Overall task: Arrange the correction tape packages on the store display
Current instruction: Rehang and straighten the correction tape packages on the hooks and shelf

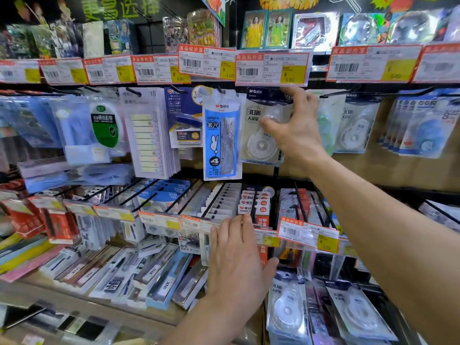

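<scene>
Closest of all, the left hand [236,265] is spread flat with straight fingers and holds nothing. Its fingertips reach the orange-and-yellow price labels [191,224] on the lower rail; whether they touch cannot be told. Just right of and below this hand lie clear-blister correction tape packages [288,310] in a loose overlapping pile, not yet hung.

Well above it, the right hand [296,128] grips a hanging correction tape package with a navy header card and a white tape wheel [261,140]. The thumb lies across the package's front and the fingers reach up to its top edge. That edge sits right under the clear plastic price tag holder [272,68], which hides the peg, so whether the hang hole is on it cannot be seen.

The main risk is probably here: working blind, the hole may miss the peg and the package would drop when released. Touching the package's left edge hangs a blue ruler set pack with a rabbit print [221,135]. A sideways push could likely swing it or slide it off its black wire hook [220,90]. Lifting the fingers could also knock the tag holder askew.
</scene>
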